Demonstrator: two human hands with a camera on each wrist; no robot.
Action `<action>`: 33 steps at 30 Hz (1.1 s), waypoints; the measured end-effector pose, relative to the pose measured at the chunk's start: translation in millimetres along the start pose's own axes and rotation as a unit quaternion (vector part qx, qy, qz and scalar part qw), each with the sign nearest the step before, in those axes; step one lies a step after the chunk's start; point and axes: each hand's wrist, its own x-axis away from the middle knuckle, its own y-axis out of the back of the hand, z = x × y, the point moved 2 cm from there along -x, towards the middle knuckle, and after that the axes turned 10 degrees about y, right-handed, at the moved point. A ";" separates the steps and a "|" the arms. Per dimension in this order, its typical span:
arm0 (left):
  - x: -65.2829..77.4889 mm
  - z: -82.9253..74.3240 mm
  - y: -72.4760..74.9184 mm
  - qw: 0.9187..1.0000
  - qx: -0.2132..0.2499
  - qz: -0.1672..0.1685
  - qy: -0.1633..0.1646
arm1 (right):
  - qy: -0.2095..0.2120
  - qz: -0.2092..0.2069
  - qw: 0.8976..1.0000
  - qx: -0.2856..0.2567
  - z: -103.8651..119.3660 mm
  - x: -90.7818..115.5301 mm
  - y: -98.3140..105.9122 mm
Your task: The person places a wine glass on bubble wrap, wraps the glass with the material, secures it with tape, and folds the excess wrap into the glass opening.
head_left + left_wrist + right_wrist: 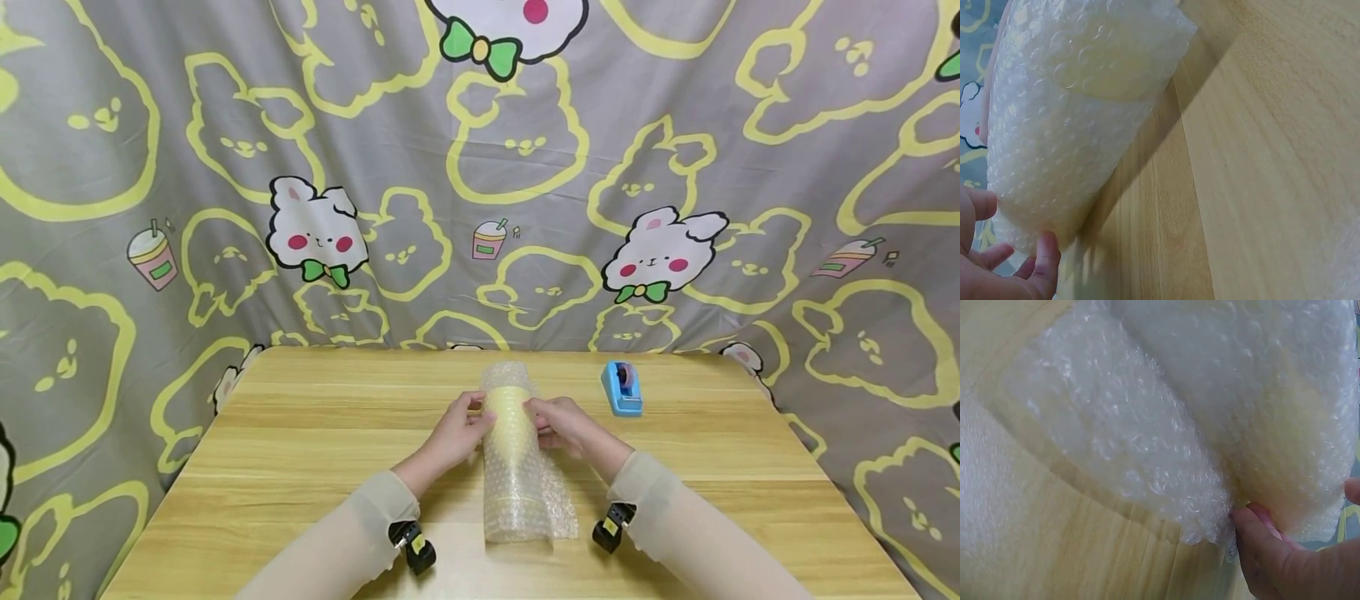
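Observation:
A roll of clear bubble wrap (517, 500) lies lengthwise on the table, wound around a pale yellow object (512, 408) whose kind the wrap blurs. My left hand (459, 429) holds its left side near the far end, thumb and fingers against the wrap. On the opposite side my right hand (564, 423) grips the roll. A loose flap of bubble wrap (1129, 425) spreads out flat to the right of the roll. In the right wrist view, the right fingers (1263, 544) are at the fold where flap and roll meet.
A blue tape dispenser (622, 390) with a small roll of tape stands at the back right of the wooden table (322, 433). Behind the table hangs a grey curtain (420, 167) with yellow outlines and white cartoon rabbits.

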 end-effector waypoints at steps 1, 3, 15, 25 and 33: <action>-0.7 0.2 -0.2 1.000 0.003 0.000 -0.001 | 0.001 -0.001 1.000 -0.002 -0.1 -0.1 0.1; -2.0 0.4 -0.8 1.000 0.006 0.001 -0.001 | 0.002 -0.002 1.000 -0.004 -0.8 -0.8 0.4; -3.7 0.4 -2.4 1.000 0.013 -0.008 0.012 | -0.001 -0.001 1.000 0.004 -3.1 -4.5 1.5; -3.8 1.2 -3.3 1.000 0.014 -0.013 0.004 | -0.002 0.004 1.000 0.026 -1.3 -4.1 1.7; -3.4 0.2 -4.3 0.999 0.029 -0.013 0.010 | -0.002 0.007 0.999 0.037 0.4 -3.8 0.5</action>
